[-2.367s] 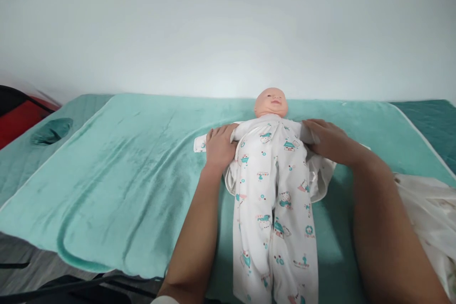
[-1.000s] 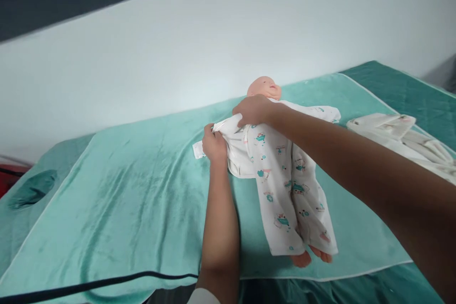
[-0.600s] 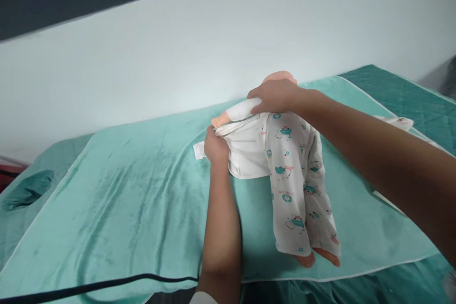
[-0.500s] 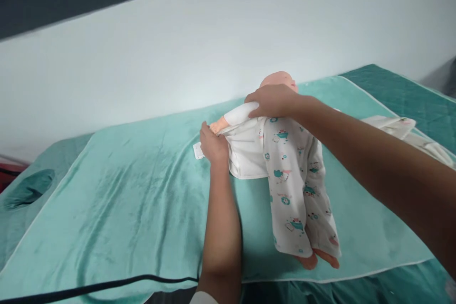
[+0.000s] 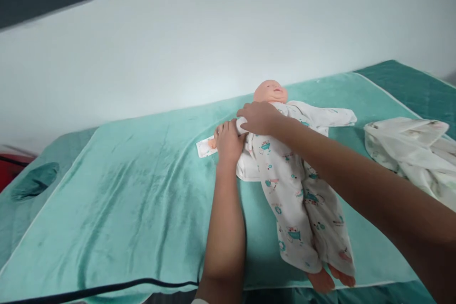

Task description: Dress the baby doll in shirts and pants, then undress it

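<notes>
A baby doll (image 5: 270,91) lies on its back, dressed in white trousers (image 5: 285,194) with a teal and pink print. A matching top (image 5: 247,168) is spread under its near-left side, and one printed sleeve (image 5: 340,116) covers the arm on the right. My left hand (image 5: 230,142) is closed around the doll's other forearm, whose small hand (image 5: 213,143) shows over the flat sleeve end (image 5: 204,148). Higher on that same arm, my right hand (image 5: 261,118) grips near the shoulder. A bit of white undersleeve (image 5: 241,125) shows between my hands.
The doll rests on a teal blanket (image 5: 124,199) over a darker green quilted cover (image 5: 409,83). Crumpled white cloth (image 5: 409,145) lies to the right. Behind stands a white wall (image 5: 213,33). A black strap (image 5: 107,288) crosses the lower left.
The doll's arm has come down onto the spread top. My left hand has shifted from the doll's hand to its forearm. My right hand is lower, and the view has moved slightly.
</notes>
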A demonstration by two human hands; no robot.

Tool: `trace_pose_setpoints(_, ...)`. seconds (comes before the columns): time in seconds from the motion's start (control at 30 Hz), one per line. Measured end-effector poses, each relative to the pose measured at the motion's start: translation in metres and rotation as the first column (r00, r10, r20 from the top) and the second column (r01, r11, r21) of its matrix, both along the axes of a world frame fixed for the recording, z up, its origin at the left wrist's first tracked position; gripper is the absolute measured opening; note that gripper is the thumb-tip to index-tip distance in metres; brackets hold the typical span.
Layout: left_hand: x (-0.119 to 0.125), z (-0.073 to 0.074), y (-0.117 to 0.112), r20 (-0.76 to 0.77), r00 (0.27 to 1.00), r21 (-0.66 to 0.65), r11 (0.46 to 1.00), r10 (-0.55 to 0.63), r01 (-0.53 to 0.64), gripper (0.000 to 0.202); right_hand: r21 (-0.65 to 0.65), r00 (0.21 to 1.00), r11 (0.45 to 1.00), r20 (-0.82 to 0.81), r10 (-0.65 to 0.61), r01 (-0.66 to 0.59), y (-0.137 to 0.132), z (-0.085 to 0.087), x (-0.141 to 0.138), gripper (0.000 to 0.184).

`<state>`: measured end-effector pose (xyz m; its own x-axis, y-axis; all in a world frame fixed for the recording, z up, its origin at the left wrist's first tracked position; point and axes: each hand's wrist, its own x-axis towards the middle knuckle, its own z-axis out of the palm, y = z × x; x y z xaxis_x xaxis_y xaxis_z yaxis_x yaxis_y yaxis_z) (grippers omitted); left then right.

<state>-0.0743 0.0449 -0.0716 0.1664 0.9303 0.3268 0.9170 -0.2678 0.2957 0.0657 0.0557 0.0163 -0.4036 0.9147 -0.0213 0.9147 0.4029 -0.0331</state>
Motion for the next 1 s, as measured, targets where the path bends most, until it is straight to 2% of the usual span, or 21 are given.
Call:
trace_pose_setpoints(0.1,0.001,0.001,0.0,-0.045,0.997,-0.016,0.998,0.055,-0.056,0.037,0.115,0.982,0.99,-0.181,-0.054,0.076,-0.009,-0.002,0.028,0.035)
trace_pose_setpoints(0.17,0.002,0.003,-0.003,-0.066,0.993,-0.032,0.994,0.1,-0.102,0.03,0.217,0.938,0.959,-0.331,-0.104,0.183,-0.016,-0.009,0.054,0.032)
trace_pose_setpoints(0.23,0.002,0.005,-0.005,-0.075,0.988,-0.043,0.989,0.137,-0.14,0.026,0.311,0.865,0.878,-0.462,-0.196,0.365,-0.021,-0.021,0.082,0.033)
trace_pose_setpoints(0.3,0.001,0.006,-0.005,-0.077,0.982,-0.043,0.984,0.17,-0.174,0.025,0.33,0.787,0.789,-0.546,-0.288,0.518,-0.026,-0.039,0.106,0.034)
trace_pose_setpoints(0.33,0.001,0.006,-0.004,-0.075,0.979,-0.04,0.98,0.189,-0.192,0.026,0.302,0.761,0.782,-0.57,-0.31,0.545,-0.029,-0.048,0.115,0.035)
trace_pose_setpoints(0.4,-0.002,0.005,-0.003,-0.065,0.971,-0.03,0.972,0.23,-0.233,0.027,0.231,0.726,0.802,-0.607,-0.324,0.551,-0.034,-0.067,0.127,0.036)
trace_pose_setpoints(0.47,-0.005,0.003,0.0,-0.052,0.961,-0.02,0.962,0.271,-0.272,0.029,0.223,0.733,0.816,-0.602,-0.315,0.533,-0.039,-0.082,0.132,0.036)
trace_pose_setpoints(0.53,-0.006,0.001,0.003,-0.048,0.952,-0.022,0.952,0.303,-0.304,0.032,0.252,0.756,0.811,-0.575,-0.314,0.528,-0.043,-0.089,0.133,0.038)
trace_pose_setpoints(0.63,-0.004,0.002,0.004,-0.051,0.95,-0.047,0.95,0.307,-0.31,0.041,0.281,0.784,0.822,-0.552,-0.283,0.495,-0.045,-0.088,0.131,0.04)
trace_pose_setpoints(0.7,0.0,0.006,0.0,-0.007,0.959,-0.078,0.956,0.284,-0.284,0.05,0.281,0.787,0.83,-0.554,-0.27,0.482,-0.044,-0.085,0.13,0.04)
trace_pose_setpoints(0.8,0.011,0.019,-0.016,0.219,0.955,-0.09,0.979,0.199,-0.183,0.058,0.266,0.788,0.827,-0.538,-0.3,0.496,-0.039,-0.083,0.133,0.04)
trace_pose_setpoints(0.9,0.027,0.036,-0.037,0.463,0.886,0.024,1.0,-0.012,0.001,0.046,0.257,0.755,0.801,-0.568,-0.327,0.54,-0.032,-0.088,0.141,0.04)
trace_pose_setpoints(1.0,0.049,0.053,-0.052,0.496,0.825,0.114,0.962,-0.271,0.247,0.031,0.248,0.672,0.743,-0.656,-0.343,0.621,-0.026,-0.093,0.151,0.039)
